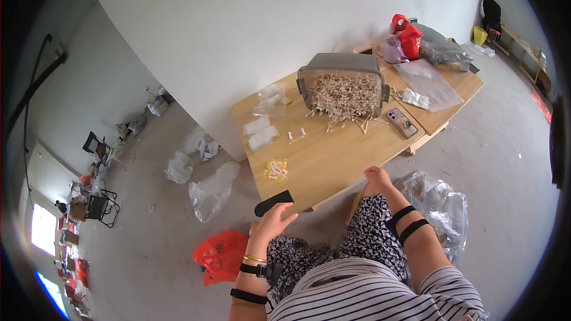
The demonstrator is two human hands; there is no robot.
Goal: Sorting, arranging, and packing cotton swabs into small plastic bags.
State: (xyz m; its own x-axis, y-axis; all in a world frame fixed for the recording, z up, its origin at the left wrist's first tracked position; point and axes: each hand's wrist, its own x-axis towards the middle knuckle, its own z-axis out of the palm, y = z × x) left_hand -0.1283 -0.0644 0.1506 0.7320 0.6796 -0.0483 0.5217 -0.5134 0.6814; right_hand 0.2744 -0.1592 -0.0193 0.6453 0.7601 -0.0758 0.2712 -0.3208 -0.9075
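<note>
My left hand (pixel 273 222) is beside the table's near left corner, thumb apart from the fingers and nothing seen in it. Its fingertips reach a flat black piece (pixel 272 203) at that corner; whether they touch it I cannot tell. My right hand (pixel 376 179) is over my knee by the table's front edge, fingers curled in; anything inside them is hidden. On the wooden table (pixel 333 157), a grey plastic bin (pixel 339 61) lies tipped toward me with a heap of cotton swabs (pixel 345 95) spilling out. Small yellow-and-white packets (pixel 276 170) lie nearer my left hand.
White packs (pixel 260 132), a clear bag (pixel 270 100) and a phone (pixel 402 123) lie on the table. A red bag (pixel 407 38) stands at its far end. Plastic bags (pixel 214 193) and a red bag (pixel 221 255) are on the floor. A person (pixel 491 12) is far right.
</note>
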